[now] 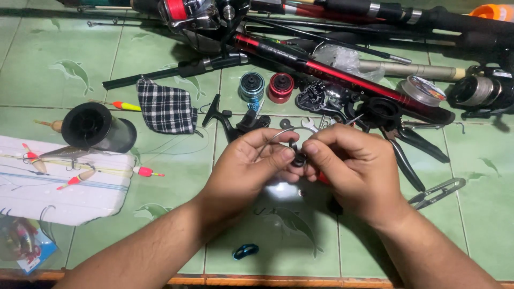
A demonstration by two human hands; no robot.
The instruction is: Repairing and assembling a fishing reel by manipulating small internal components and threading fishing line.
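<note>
At frame centre, left hand (pixel 243 166) and right hand (pixel 353 166) meet, both pinching a small black reel part (pixel 297 158) between fingertips; its wire bail arm (pixel 276 136) arcs up-left; pliers (pixel 412 150) lie right.

Both hands (pixel 300 166) pinching a small black reel part (pixel 297 158) – wire bail attached, above green tiles (pixel 160 198)

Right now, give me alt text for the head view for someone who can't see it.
Two bare hands, left hand and right hand, pinch a small black reel part together above a green tiled table. Behind lie fishing rods, spools, black pliers and a checked cloth; floats rest on white foam at left.
</note>
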